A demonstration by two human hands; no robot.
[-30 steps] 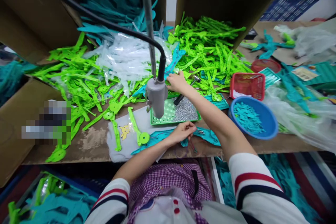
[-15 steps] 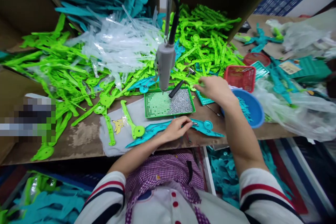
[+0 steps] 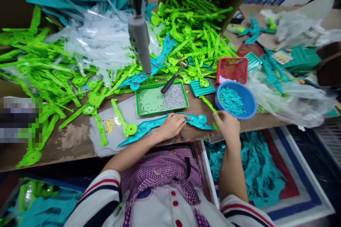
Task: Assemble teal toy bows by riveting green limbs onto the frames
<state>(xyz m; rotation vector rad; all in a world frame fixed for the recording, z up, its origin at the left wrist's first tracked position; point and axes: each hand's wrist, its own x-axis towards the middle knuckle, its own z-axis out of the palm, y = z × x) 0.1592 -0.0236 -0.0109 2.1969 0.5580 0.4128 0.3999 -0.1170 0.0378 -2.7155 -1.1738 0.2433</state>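
My left hand [image 3: 172,126] lies over the middle of a long blue plastic part [image 3: 149,128], its fingers curled onto it. A thin wire and a small metal piece show on that part. At its right end, my right hand [image 3: 228,127] grips a lime green plastic arm [image 3: 208,104], which slants up and away from my fingers. Just behind the blue part is a green tray [image 3: 149,100] holding small metal pieces in its right half. A hammer [image 3: 173,79] rests across the tray's back edge. Two lime green parts [image 3: 122,118] lie on the grey cloth left of the tray.
An electric screwdriver [image 3: 140,44] hangs above the tray. Right of it stand a small teal tray [image 3: 201,88], a red basket [image 3: 232,71] and a blue bowl [image 3: 236,100] of small blue pieces. Green parts [image 3: 186,39] and clear plastic strips [image 3: 93,42] heap up behind.
My right hand has come from the back of the bench to the front edge, where a lime green arm now shows in it. My left hand stays on the blue part. The view has shifted.
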